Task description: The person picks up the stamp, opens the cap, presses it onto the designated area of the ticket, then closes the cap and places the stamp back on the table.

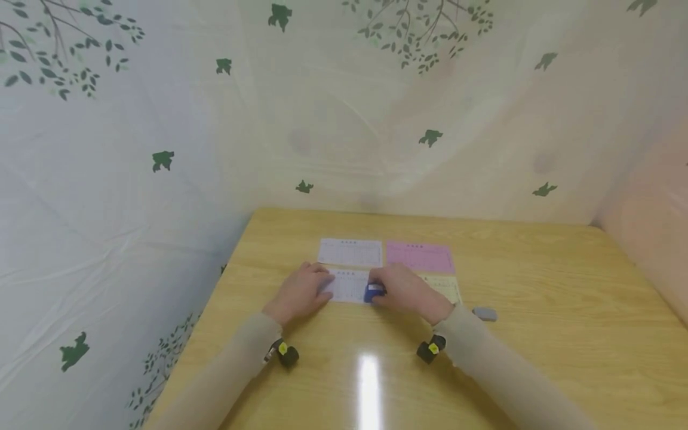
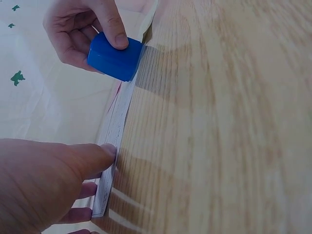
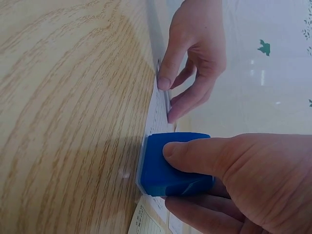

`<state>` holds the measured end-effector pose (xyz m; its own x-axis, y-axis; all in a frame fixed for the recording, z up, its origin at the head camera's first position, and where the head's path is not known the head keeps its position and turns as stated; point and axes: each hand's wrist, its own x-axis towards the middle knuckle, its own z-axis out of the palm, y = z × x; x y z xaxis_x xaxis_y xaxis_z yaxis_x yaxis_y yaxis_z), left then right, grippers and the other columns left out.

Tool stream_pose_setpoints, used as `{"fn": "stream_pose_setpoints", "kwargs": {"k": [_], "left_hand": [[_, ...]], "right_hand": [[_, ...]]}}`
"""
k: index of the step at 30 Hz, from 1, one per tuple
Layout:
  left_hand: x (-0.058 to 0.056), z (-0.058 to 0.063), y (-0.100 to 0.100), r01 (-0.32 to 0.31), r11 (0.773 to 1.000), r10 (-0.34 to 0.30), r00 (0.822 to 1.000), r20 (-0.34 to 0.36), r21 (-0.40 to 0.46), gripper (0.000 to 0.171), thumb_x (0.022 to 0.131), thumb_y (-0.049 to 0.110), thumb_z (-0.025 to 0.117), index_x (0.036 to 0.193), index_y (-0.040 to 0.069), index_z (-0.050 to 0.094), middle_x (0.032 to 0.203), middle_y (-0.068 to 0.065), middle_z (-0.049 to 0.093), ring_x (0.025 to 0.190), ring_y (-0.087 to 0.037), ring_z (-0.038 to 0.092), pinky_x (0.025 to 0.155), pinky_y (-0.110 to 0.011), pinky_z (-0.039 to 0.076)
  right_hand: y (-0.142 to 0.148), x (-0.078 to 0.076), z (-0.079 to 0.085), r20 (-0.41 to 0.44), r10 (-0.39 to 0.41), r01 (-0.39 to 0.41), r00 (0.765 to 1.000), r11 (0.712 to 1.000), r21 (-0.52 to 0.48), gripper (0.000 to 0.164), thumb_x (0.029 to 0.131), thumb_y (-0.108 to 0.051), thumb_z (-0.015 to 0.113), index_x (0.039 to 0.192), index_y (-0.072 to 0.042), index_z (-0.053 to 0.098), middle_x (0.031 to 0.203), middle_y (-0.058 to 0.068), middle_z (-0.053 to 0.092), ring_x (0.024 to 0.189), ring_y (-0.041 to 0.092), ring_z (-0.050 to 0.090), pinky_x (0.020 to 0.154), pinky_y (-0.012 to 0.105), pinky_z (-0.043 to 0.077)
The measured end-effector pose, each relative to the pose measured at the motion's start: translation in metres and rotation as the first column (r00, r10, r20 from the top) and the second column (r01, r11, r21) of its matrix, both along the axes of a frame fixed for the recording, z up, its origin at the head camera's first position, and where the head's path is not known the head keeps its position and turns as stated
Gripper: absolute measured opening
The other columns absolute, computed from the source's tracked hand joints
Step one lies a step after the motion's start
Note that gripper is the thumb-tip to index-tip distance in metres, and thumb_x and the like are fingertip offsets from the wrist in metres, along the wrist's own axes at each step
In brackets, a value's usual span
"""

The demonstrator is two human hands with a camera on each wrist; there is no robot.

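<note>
My right hand (image 1: 404, 289) grips a blue hand stamp (image 3: 173, 163) between thumb and fingers. The stamp stands at the right end of the near white form (image 1: 348, 286), its base down at the paper in the right wrist view. At the left end of the same form, my left hand (image 1: 302, 291) rests its thumb and fingertips on the paper, thumb along the near edge. A yellow form (image 1: 445, 285) lies to the right, partly hidden under the right hand.
Behind the near row lie another white form (image 1: 350, 252) and a pink form (image 1: 421, 257). A small grey block (image 1: 485, 313) sits on the wooden table (image 1: 564, 322), right of the right wrist. A leaf-patterned cloth (image 1: 344, 119) hangs behind the table and at its sides.
</note>
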<state>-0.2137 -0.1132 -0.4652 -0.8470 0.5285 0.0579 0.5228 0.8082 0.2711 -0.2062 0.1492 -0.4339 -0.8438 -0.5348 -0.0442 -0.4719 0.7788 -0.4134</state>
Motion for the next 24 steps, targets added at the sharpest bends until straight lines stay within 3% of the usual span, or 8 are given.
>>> {"fn": "stream_pose_setpoints", "kwargs": {"k": [5,13,20,24], "left_hand": [[0.001,-0.001,0.000,-0.001,1.000,0.001,1.000,0.004,-0.005,0.045,0.100,0.030,0.074,0.137,0.005,0.069,0.142,-0.016,0.067,0.134,-0.036,0.061,0.127,-0.055,0.040],[-0.001,-0.003,0.000,-0.008,1.000,0.008,1.000,0.010,-0.025,0.047,0.100,0.033,0.073,0.139,0.007,0.068,0.145,-0.015,0.065,0.138,-0.036,0.059,0.127,-0.054,0.040],[-0.004,-0.003,0.000,-0.010,0.999,0.011,1.000,0.009,-0.045,0.048,0.101,0.034,0.072,0.141,0.008,0.066,0.147,-0.015,0.064,0.141,-0.035,0.058,0.131,-0.054,0.034],[-0.003,0.000,-0.001,-0.027,0.999,0.028,0.999,0.027,-0.033,0.048,0.103,0.035,0.069,0.142,0.008,0.065,0.150,-0.014,0.063,0.146,-0.035,0.054,0.132,-0.054,0.032]], "right_hand": [[0.001,0.001,0.000,0.012,0.004,-0.004,1.000,1.000,0.004,0.018,0.093,-0.016,0.083,0.109,-0.014,0.076,0.096,-0.004,0.076,0.081,0.005,0.066,0.076,0.026,0.061],[0.013,-0.008,0.007,-0.062,0.041,-0.041,0.997,0.999,0.006,0.013,0.092,-0.019,0.083,0.100,-0.016,0.073,0.091,-0.007,0.075,0.078,0.006,0.063,0.074,0.029,0.059],[0.032,-0.017,0.021,-0.127,0.061,-0.070,0.990,0.995,-0.068,0.013,0.094,-0.020,0.083,0.102,-0.014,0.075,0.102,0.000,0.081,0.097,0.018,0.078,0.088,0.038,0.067],[0.042,-0.019,0.024,-0.151,0.056,-0.071,0.987,0.993,-0.095,0.012,0.094,-0.019,0.083,0.101,-0.014,0.075,0.103,0.001,0.081,0.099,0.019,0.079,0.085,0.038,0.067]]}}
